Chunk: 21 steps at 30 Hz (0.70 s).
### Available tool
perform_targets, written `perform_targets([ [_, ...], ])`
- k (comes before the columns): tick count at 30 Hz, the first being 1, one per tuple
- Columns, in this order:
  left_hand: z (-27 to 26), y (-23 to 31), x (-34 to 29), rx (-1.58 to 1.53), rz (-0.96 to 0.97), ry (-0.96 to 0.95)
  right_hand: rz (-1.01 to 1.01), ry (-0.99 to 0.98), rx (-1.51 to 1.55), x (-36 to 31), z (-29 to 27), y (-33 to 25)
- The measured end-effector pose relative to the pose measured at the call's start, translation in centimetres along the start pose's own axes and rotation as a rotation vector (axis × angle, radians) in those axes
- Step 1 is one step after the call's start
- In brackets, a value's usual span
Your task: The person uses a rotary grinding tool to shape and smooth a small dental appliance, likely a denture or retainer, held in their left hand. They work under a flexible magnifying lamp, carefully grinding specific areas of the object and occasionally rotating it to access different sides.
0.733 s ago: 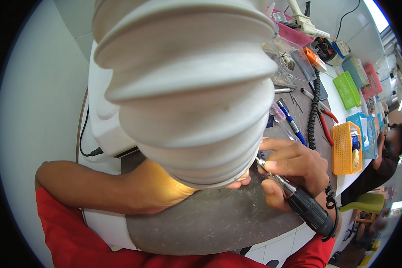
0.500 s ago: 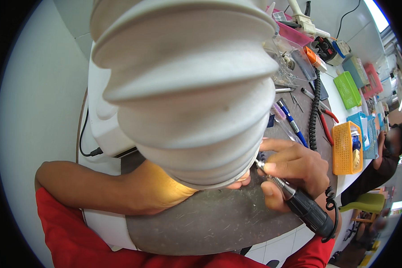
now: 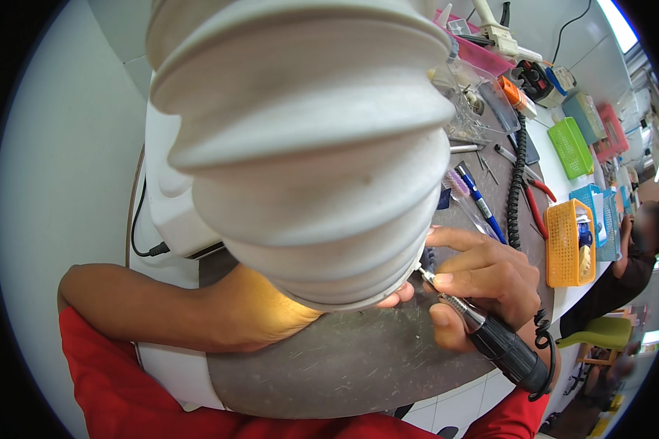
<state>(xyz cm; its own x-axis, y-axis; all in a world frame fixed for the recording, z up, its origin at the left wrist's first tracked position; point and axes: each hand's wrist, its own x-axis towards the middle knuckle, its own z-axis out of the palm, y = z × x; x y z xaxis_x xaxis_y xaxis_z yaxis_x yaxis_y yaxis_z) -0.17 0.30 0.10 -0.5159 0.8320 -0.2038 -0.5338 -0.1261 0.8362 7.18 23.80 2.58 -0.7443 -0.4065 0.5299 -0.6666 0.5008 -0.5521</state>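
Grey worktop [image 3: 344, 373] carries a clear box [image 3: 485, 77] of small parts [image 3: 474, 104], the right hand [image 3: 487, 282] gripping a handpiece [image 3: 507, 355] (left hand [image 3: 274, 307]: can't tell).

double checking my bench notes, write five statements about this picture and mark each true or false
1. The right hand holds a black and silver handpiece. True.
2. A white ribbed hose hides part of the left hand. True.
3. The orange basket is left of the hose. False: the orange basket is to its right.
4. The person's sleeves are green. False: the sleeves are red.
5. Red-handled pliers lie near a black coiled cord. True.
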Motion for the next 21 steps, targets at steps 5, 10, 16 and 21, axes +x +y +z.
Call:
perform_targets([
  [5, -0.34, -0.27, 0.02, 0.014, 0.027, -0.02, 0.007, -0.01, 0.009, -0.08, -0.13, 0.12],
  [10, -0.03, -0.11, -0.06, 0.1, 0.029, 0.002, 0.008, -0.02, -0.002, 0.01, -0.24, 0.13],
  [16, 0.14, 0.21, -0.13, 0.14, 0.015, -0.003, 0.006, -0.009, 0.02, -0.18, -0.18, 0.33],
  [21, -0.08, 0.08, -0.02, 0.135, 0.02, -0.025, -0.003, 0.016, 0.066, -0.6, -0.15, 0.68],
])
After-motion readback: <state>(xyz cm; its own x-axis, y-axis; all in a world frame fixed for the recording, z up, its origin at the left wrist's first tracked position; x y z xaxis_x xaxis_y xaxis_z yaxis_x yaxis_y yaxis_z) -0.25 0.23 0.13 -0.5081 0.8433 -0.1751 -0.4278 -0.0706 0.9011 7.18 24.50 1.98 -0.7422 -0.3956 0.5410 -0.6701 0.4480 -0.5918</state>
